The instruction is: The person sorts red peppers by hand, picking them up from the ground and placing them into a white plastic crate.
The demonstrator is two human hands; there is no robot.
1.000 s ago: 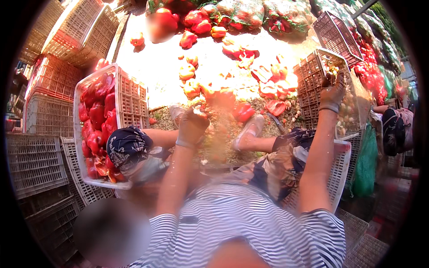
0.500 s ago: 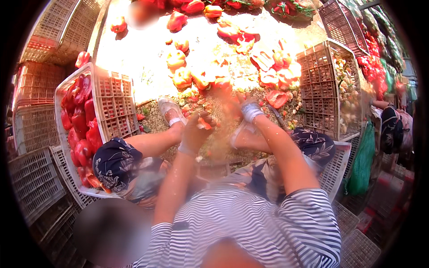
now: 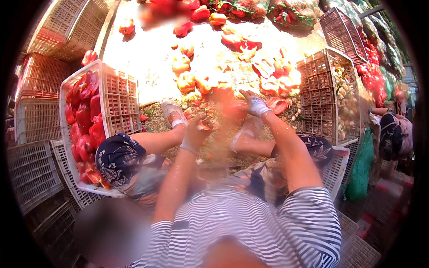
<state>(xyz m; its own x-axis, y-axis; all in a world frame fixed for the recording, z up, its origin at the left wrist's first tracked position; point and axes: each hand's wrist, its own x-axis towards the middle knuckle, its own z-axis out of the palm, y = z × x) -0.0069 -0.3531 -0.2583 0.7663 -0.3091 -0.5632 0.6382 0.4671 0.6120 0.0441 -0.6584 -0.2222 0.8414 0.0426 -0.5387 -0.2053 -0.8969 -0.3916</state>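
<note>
My left hand (image 3: 195,134), in a pale glove, is raised between my knees with its fingers curled round a small red and whitish piece of pepper (image 3: 204,125). My right hand (image 3: 255,105), also gloved, reaches forward beyond my right foot. Its fingers are stretched out, and I see nothing held in them. A blurred patch between the hands hides part of the ground there. Just past the right hand lies a cut red pepper (image 3: 277,105). Ahead, whole bell peppers (image 3: 181,64) and a pile of opened peppers (image 3: 282,73) lie in glaring sunlight.
A crate (image 3: 102,89) full of red peppers stands at my left knee. On the right, another crate (image 3: 318,94) stands beside pale scraps (image 3: 346,91). Stacked crates (image 3: 33,165) line the left side. A green net sack (image 3: 359,165) hangs at right. Scraps litter the ground round my feet.
The view has shifted slightly. My right hand has moved a little back and its fingers now reach out to the left. The left hand keeps its piece of pepper in nearly the same place.
</note>
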